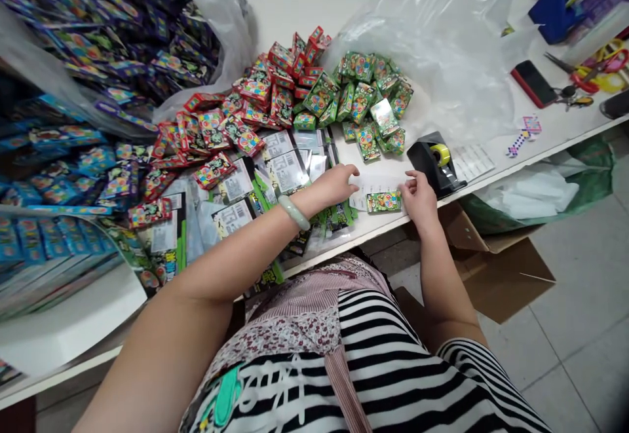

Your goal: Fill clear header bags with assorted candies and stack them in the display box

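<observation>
A small green patterned box lies near the table's front edge, between my two hands. Under and behind it is a pale strip of sheet. My left hand is left of the box, thumb and forefinger apart, with nothing visible between them. At the box's right end is my right hand, its fingers loosely curled, thumb and forefinger apart; no held object shows. Behind them sit a pile of green boxes and a heap of red boxes. Printed clear packets lie beside my left forearm.
A black tape dispenser stands right of my right hand. Large plastic bags, one full of purple packs, flank the piles. Blue boxes are at left. A red-edged phone and scissors lie at right, above an open carton.
</observation>
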`<state>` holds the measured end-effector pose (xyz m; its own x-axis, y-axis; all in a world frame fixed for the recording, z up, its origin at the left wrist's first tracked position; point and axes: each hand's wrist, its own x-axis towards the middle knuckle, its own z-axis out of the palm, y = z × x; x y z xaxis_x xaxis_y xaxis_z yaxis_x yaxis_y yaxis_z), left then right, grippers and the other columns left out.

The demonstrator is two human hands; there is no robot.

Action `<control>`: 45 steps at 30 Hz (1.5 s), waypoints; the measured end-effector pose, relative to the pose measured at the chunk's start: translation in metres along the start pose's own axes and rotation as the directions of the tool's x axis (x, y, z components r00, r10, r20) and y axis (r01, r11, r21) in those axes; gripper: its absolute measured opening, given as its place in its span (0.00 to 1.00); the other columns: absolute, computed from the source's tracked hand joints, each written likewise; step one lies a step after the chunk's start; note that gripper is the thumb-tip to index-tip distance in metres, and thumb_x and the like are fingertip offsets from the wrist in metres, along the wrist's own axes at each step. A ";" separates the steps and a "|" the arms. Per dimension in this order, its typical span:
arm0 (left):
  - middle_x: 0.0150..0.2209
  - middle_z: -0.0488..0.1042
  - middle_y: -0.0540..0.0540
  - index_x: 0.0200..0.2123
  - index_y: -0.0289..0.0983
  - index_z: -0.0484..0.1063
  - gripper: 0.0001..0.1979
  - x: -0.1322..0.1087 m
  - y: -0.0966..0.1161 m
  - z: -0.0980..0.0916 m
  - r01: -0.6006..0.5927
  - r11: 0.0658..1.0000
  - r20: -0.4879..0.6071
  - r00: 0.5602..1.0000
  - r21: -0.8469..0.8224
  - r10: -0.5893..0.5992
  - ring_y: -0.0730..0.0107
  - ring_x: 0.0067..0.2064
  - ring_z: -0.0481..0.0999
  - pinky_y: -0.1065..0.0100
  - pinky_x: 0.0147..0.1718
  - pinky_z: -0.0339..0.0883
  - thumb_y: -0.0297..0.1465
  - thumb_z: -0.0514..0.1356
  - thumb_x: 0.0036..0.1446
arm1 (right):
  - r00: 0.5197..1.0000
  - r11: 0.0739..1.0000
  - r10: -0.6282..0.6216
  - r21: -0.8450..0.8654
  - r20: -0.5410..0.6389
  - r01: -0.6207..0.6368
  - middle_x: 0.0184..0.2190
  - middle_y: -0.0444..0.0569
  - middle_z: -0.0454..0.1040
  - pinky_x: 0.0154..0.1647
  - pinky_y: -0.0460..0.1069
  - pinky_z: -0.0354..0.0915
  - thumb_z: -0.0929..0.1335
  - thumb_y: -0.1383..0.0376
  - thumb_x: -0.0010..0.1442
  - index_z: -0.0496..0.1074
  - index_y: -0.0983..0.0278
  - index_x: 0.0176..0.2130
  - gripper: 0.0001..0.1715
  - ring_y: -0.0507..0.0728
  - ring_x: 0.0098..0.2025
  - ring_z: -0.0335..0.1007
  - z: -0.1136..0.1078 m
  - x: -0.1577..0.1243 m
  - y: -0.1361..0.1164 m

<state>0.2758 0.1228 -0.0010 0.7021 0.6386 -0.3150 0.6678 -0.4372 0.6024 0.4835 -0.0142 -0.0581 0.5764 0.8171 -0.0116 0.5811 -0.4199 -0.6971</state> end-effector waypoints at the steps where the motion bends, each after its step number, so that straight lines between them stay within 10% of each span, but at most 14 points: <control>1: 0.50 0.75 0.39 0.49 0.35 0.74 0.16 0.003 -0.001 0.002 0.006 1.000 -0.013 1.000 -0.024 -0.006 0.55 0.51 0.76 0.57 0.53 0.67 0.27 0.62 0.56 | 1.000 0.998 -0.012 0.056 -0.016 0.012 0.32 0.46 0.73 0.40 0.53 0.68 0.68 0.60 0.55 0.70 0.63 0.50 0.23 0.55 0.31 0.69 0.001 0.000 0.001; 10: 0.28 0.68 0.53 0.36 0.37 0.72 0.13 0.007 -0.008 0.014 -0.153 0.708 -0.276 0.959 -0.690 -0.062 0.75 0.29 0.67 0.71 0.32 0.62 0.19 0.65 0.47 | 0.950 0.853 -0.135 0.456 -0.280 0.256 0.35 0.44 0.68 0.37 0.48 0.68 0.67 0.54 0.59 0.68 0.59 0.48 0.19 0.52 0.35 0.69 0.009 0.014 0.003; 21: 0.32 0.70 0.55 0.49 0.45 0.61 0.26 -0.019 -0.013 0.001 -0.481 0.523 -0.589 0.807 -0.704 -0.051 0.74 0.33 0.75 0.73 0.34 0.66 0.33 0.71 0.52 | 0.929 0.754 -0.286 0.542 -0.237 0.370 0.39 0.45 0.75 0.30 0.47 0.68 0.69 0.52 0.61 0.59 0.50 0.61 0.31 0.51 0.28 0.66 0.008 0.014 -0.046; 27: 0.31 0.71 0.55 0.40 0.43 0.63 0.20 -0.037 -0.027 -0.001 -0.571 0.515 -0.718 0.683 -0.639 -0.133 0.76 0.31 0.74 0.76 0.29 0.65 0.40 0.71 0.54 | 0.938 0.686 -0.305 0.645 -0.165 0.336 0.44 0.47 0.73 0.30 0.46 0.69 0.70 0.54 0.61 0.54 0.48 0.63 0.36 0.50 0.31 0.69 0.026 -0.007 -0.073; 32: 0.33 0.75 0.53 0.53 0.46 0.63 0.26 -0.051 -0.032 -0.003 -0.520 0.544 -0.687 0.711 -0.658 -0.151 0.73 0.32 0.76 0.73 0.31 0.68 0.40 0.70 0.54 | 0.962 0.671 -0.264 0.704 -0.068 0.233 0.40 0.46 0.73 0.31 0.47 0.71 0.69 0.55 0.62 0.58 0.51 0.62 0.31 0.52 0.32 0.72 0.033 -0.023 -0.088; 39: 0.35 0.76 0.50 0.43 0.41 0.68 0.16 -0.077 -0.033 -0.009 -0.338 0.536 -0.511 0.833 -0.774 -0.212 0.70 0.35 0.77 0.68 0.35 0.72 0.35 0.68 0.54 | 0.988 0.693 -0.148 0.718 0.055 0.064 0.39 0.48 0.78 0.40 0.51 0.74 0.73 0.57 0.53 0.75 0.59 0.45 0.20 0.54 0.36 0.73 0.028 -0.031 -0.096; 45: 0.32 0.74 0.52 0.48 0.44 0.67 0.20 -0.091 -0.027 -0.014 -0.380 0.598 -0.600 0.769 -0.706 -0.220 0.73 0.34 0.76 0.71 0.35 0.70 0.30 0.67 0.53 | 0.988 0.602 -0.091 0.797 0.126 -0.047 0.36 0.47 0.78 0.37 0.51 0.74 0.77 0.54 0.48 0.74 0.60 0.44 0.26 0.54 0.34 0.74 0.030 -0.032 -0.098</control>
<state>0.1899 0.0852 0.0217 0.2450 0.9673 0.0657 -0.0422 -0.0570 0.9975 0.3911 0.0122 -0.0108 0.4443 0.8951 -0.0387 -0.1345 0.0239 -0.9906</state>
